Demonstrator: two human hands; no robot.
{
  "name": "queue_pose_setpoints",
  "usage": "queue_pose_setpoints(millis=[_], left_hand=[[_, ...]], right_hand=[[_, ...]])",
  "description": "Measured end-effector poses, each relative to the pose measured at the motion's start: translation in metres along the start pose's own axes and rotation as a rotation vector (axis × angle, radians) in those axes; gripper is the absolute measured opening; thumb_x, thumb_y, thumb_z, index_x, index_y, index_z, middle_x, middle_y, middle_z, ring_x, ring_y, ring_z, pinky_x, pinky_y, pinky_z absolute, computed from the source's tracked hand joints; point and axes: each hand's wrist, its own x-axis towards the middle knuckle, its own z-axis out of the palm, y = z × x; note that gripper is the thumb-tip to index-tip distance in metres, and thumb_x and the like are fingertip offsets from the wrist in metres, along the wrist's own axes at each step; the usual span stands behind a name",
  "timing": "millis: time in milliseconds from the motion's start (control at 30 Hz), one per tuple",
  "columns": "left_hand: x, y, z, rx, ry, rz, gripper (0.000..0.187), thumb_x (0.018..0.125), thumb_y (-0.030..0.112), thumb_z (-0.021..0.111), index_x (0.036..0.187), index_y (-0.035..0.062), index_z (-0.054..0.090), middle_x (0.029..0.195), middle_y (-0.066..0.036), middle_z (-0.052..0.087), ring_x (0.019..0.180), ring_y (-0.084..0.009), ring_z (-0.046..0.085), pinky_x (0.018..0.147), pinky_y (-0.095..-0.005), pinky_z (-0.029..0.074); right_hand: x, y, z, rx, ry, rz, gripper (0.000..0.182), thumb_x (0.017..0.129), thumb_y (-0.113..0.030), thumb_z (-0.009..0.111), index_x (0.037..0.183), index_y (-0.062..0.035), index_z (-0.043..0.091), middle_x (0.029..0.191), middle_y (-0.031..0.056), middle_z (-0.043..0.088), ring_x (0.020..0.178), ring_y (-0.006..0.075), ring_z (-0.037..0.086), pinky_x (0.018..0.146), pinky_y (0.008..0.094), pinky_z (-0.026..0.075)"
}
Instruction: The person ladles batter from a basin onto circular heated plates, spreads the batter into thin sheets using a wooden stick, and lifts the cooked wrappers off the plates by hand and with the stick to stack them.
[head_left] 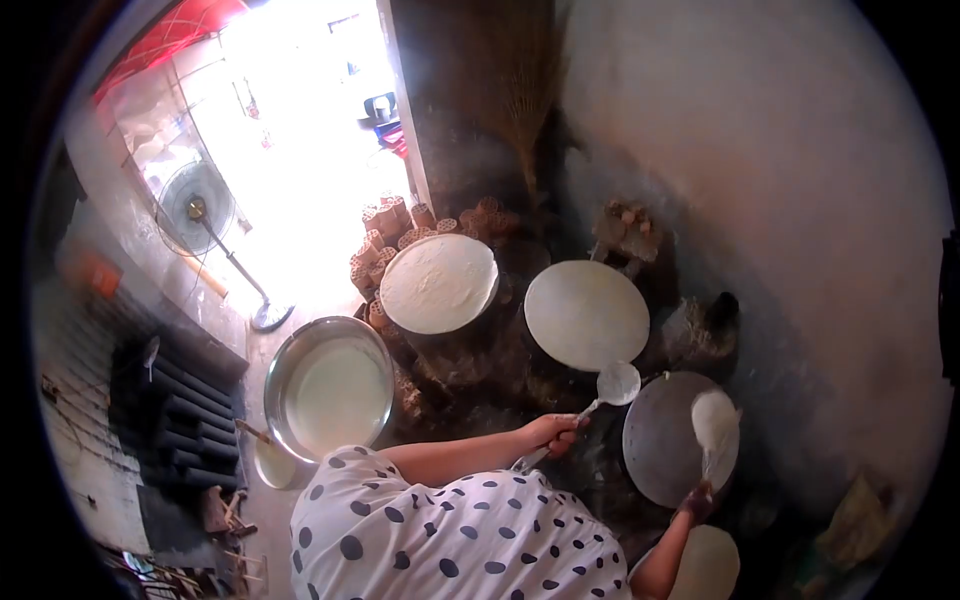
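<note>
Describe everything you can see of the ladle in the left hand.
The ladle has a round bowl, whitish inside, and a long, slim handle that looks like metal with pale smears. The left hand grips the handle partway along; its end runs past the fist toward the lower left of the picture. The bowl points to the upper right, between a pale round surface and a grey round pan; whether it touches either is unclear.

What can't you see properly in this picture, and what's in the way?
All in the head view:
- Pale cream round disc, bottom right: partly behind the right forearm, cut off by the bottom edge.
- Right hand: fingers too dark and blurred to count.
- Bright white doorway: glare hides most things outside.
- Red ribbed covering, top left: cut off by the dark lens rim.
</note>
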Motion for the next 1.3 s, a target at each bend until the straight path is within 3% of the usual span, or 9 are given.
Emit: queue_pose_setpoints(millis=[133,233,267,333,500,733,800,1133,1300], left_hand=[[-0.01,0.002,0.0,0.074,0.105,0.05,0.033,0.097,0.022,0.043,0.129,0.0147,0.045,0.056,0.005,0.034,0.039,-0.0065,0.031,0.035,-0.0209,0.024],[-0.013,0.005,0.008,0.065,0.181,-0.02,0.033,0.097,0.025,0.044,0.128,0.0161,0.046,0.055,0.006,0.031,0.038,-0.0051,0.029,0.034,-0.0202,0.024],[-0.011,0.008,0.009,0.057,0.199,-0.035,0.032,0.097,0.026,0.043,0.128,0.0164,0.047,0.055,0.007,0.03,0.038,-0.0046,0.029,0.034,-0.0202,0.025],[-0.006,0.005,-0.006,-0.041,0.108,-0.036,0.032,0.099,0.024,0.04,0.129,0.017,0.047,0.056,0.007,0.029,0.038,-0.004,0.029,0.034,-0.0203,0.025],[-0.013,0.006,0.003,-0.086,0.074,-0.082,0.033,0.1,0.021,0.037,0.132,0.0171,0.045,0.057,0.007,0.029,0.038,-0.0043,0.03,0.034,-0.021,0.026],[-0.013,0.002,-0.009,-0.113,0.036,-0.107,0.036,0.101,0.022,0.034,0.135,0.0169,0.041,0.059,0.006,0.031,0.039,-0.0049,0.033,0.035,-0.0228,0.03],[-0.012,0.004,-0.011,-0.076,0.074,-0.1,0.036,0.101,0.022,0.033,0.136,0.0168,0.041,0.059,0.006,0.031,0.038,-0.005,0.033,0.035,-0.023,0.031],[-0.011,0.011,-0.018,-0.108,0.088,-0.092,0.036,0.101,0.023,0.032,0.136,0.0168,0.04,0.059,0.005,0.034,0.038,-0.006,0.034,0.035,-0.0245,0.034],[-0.004,0.007,-0.025,-0.126,0.131,-0.101,0.036,0.101,0.023,0.033,0.135,0.0162,0.041,0.06,0.005,0.034,0.038,-0.0059,0.034,0.034,-0.024,0.034]], right_hand=[[-0.046,-0.136,-0.012,0.103,-0.197,0.304,0.071,0.085,-0.055,0.053,0.128,0.0016,0.048,0.119,0.0203,0.058,0.108,0.0316,0.057,0.091,0.0425,0.044],[0.007,-0.059,0.031,-0.018,-0.256,-0.001,0.065,0.082,-0.059,0.057,0.107,0.0013,0.064,0.095,0.0165,0.068,0.083,0.0221,0.061,0.074,0.0376,0.046],[-0.003,-0.068,0.016,0.12,-0.192,-0.055,0.067,0.084,-0.062,0.05,0.098,0.0017,0.065,0.094,0.0188,0.067,0.088,0.0348,0.063,0.076,0.0416,0.046],[0.01,-0.036,0.01,0.027,-0.012,-0.24,0.06,0.082,-0.059,0.054,0.101,-0.003,0.068,0.095,0.0185,0.067,0.092,0.0339,0.065,0.076,0.0396,0.049],[-0.013,-0.114,-0.025,-0.349,-0.089,0.224,0.046,0.081,-0.037,0.061,0.121,-0.0142,0.059,0.115,0.0165,0.061,0.106,0.0312,0.059,0.088,0.0399,0.048],[0.007,-0.072,-0.012,0.025,-0.291,-0.178,0.038,0.085,-0.035,0.055,0.113,-0.0112,0.063,0.102,0.0157,0.066,0.1,0.0344,0.061,0.086,0.0389,0.049],[0.009,-0.068,-0.013,-0.16,-0.1,0.194,0.037,0.085,-0.034,0.056,0.115,-0.0131,0.063,0.105,0.0156,0.065,0.101,0.0341,0.061,0.087,0.0393,0.048],[0.009,-0.051,0.0,0.038,-0.236,-0.209,0.041,0.076,-0.024,0.064,0.114,-0.0085,0.063,0.105,0.0189,0.064,0.098,0.0338,0.062,0.083,0.0393,0.05],[0.016,-0.117,-0.013,-0.24,-0.223,0.116,0.037,0.083,-0.029,0.059,0.115,-0.0116,0.063,0.109,0.0178,0.063,0.1,0.0344,0.06,0.087,0.0383,0.048]])
